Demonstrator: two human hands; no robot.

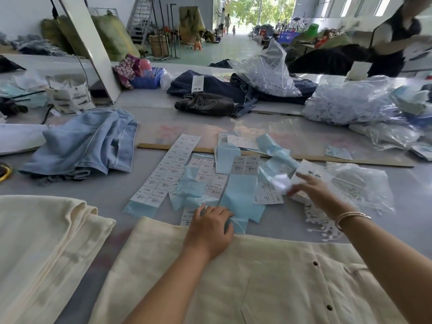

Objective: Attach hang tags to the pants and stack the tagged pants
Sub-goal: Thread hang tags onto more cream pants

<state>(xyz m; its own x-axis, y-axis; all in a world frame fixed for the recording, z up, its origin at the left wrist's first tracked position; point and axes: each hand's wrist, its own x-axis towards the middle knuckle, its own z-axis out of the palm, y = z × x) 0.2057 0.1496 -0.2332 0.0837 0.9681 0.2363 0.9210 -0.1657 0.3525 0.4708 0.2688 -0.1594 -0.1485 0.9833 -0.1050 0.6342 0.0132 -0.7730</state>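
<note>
Cream pants (268, 277) lie untagged at the table's near edge; left hand (210, 228) presses blue tags (240, 195), right hand (311, 188) pinches white paper (281, 181); tagging apparently barely begun.

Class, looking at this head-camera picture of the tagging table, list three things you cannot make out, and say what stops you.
1. Head view: the print on the white label sheets is too small to read.
2. What the right hand pinches is motion-blurred white.
3. The left hand covers whatever lies beneath it at the edge of the cream buttoned pants.
4. The frame's bottom edge cuts those pants off.
</note>
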